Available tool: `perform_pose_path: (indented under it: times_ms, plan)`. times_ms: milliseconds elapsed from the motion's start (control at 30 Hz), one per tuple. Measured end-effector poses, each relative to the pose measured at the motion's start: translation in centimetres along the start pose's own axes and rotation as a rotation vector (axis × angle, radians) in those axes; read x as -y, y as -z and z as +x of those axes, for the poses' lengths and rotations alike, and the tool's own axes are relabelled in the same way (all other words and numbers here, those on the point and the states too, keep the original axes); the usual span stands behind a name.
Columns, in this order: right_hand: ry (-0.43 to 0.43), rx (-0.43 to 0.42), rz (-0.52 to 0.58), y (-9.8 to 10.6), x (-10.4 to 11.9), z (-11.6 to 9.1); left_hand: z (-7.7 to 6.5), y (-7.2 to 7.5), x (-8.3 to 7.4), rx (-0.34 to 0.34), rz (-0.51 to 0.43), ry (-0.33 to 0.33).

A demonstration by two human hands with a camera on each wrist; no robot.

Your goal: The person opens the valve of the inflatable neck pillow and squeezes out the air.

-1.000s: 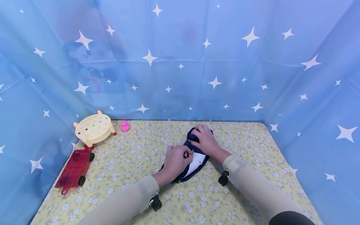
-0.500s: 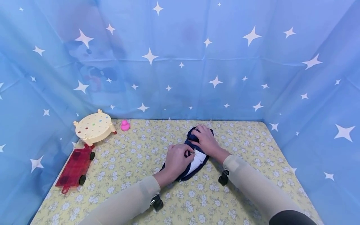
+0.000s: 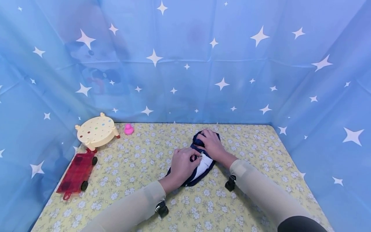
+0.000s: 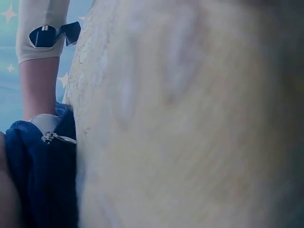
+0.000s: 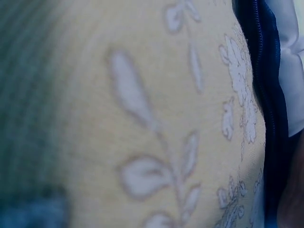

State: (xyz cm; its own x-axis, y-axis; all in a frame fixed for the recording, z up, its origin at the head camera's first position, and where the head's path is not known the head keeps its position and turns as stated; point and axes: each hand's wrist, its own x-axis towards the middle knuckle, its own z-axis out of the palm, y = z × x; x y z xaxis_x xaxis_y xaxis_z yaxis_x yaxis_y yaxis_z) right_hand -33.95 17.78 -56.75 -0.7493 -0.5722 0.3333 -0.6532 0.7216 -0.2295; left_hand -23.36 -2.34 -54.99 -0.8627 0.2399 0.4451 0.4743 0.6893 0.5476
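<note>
A navy zippered pouch (image 3: 208,175) with a white lining (image 3: 204,165) lies on the cloth, its zip partly undone. My left hand (image 3: 182,162) reaches over its near left part, thumb and forefinger pinching a small shiny zipper pull (image 3: 201,155) at the far end of the opening. The far end of the pouch is gripped by my right hand (image 3: 213,143), fingers curled over the fabric. In the left wrist view a silver zipper pull (image 4: 50,137) hangs free at the pouch's edge. Dark zip teeth (image 5: 259,28) border the lining in the right wrist view.
A yellow flowered cloth (image 3: 139,174) covers the table. At the left stand a cream toy table (image 3: 97,130) with coloured dots, tipped on its side, and a red see-through toy cart (image 3: 76,174) with black wheels. A pink rubber duck (image 3: 128,129) sits behind. Blue star curtains (image 3: 185,80) surround the table.
My left hand has shifted slightly to the right along the opening, its pinch moving with the shiny pull. My right hand stays on the pouch's far end.
</note>
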Motion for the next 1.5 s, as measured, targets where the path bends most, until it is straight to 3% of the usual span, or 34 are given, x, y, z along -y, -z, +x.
perform_pose_path:
  times_ms: [667,967,1500]
  plan:
    - [-0.002,0.028,-0.008,0.08,0.13,0.18,0.25,-0.43,0.17,0.013,0.044,-0.028]
    - [-0.006,0.044,-0.002,0.29,0.30,0.22,0.36,-0.60,0.18,0.050,0.055,0.005]
    - [-0.001,0.046,0.004,0.05,0.12,0.18,0.41,-0.88,0.24,0.046,0.065,0.013]
